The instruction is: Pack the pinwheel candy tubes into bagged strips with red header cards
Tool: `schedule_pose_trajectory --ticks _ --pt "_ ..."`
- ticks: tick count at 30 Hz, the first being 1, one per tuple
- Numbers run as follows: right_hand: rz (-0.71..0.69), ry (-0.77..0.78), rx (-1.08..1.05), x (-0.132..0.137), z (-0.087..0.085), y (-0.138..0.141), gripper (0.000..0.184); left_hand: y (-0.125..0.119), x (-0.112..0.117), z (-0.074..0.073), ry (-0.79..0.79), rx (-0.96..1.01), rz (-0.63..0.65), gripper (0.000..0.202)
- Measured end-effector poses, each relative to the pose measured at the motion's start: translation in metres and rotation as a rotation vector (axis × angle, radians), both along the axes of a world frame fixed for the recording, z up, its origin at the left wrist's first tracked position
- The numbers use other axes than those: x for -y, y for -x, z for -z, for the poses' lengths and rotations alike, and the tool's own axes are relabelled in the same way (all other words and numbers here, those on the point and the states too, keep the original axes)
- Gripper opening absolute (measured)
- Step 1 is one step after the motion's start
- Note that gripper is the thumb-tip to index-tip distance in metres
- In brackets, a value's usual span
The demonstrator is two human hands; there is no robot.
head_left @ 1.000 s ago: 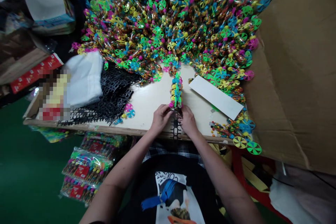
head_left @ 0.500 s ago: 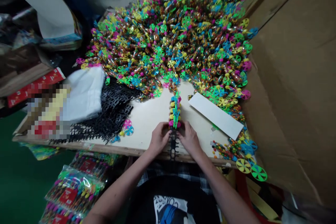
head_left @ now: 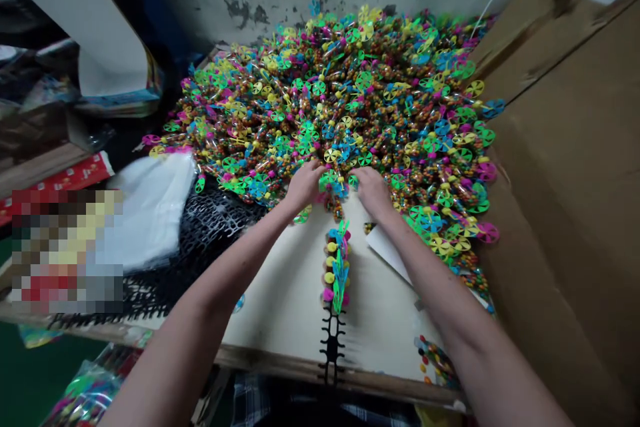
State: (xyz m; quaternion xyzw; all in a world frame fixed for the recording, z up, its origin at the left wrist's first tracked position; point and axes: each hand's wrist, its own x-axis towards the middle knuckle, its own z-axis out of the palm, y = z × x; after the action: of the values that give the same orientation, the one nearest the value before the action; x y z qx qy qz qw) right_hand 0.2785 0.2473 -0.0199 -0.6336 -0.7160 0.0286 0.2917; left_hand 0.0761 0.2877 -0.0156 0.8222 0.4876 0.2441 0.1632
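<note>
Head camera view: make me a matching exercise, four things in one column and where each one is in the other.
Things:
1. Left hand
2. Pinwheel row
3. White cloth
4. Cardboard sheet

Places:
A. Right of the pinwheel pile
B. On the bare board
C. On the pile
D. Beside the black strips

Pairs: 1-C, 2-B, 3-D, 4-A
</note>
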Motion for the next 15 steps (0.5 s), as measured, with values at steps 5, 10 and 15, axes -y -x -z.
schedule_pose_trajectory --ticks 5,10,15 --pt "-0.210 -0.019 0.286 -0.042 0.001 0.018 0.025 -0.022 -0.041 0.000 -0.116 -0.290 0.141 0.034" --pt "-0.272 -0.024 0.445 -0.062 0.001 0.015 0.024 -0.023 -0.049 -0.003 -0.086 -0.364 0.139 0.028" --pt "-0.287 -0.001 0.351 -0.042 -0.003 0.008 0.015 -0.019 -0.036 -0.008 -0.095 -0.456 0.105 0.031"
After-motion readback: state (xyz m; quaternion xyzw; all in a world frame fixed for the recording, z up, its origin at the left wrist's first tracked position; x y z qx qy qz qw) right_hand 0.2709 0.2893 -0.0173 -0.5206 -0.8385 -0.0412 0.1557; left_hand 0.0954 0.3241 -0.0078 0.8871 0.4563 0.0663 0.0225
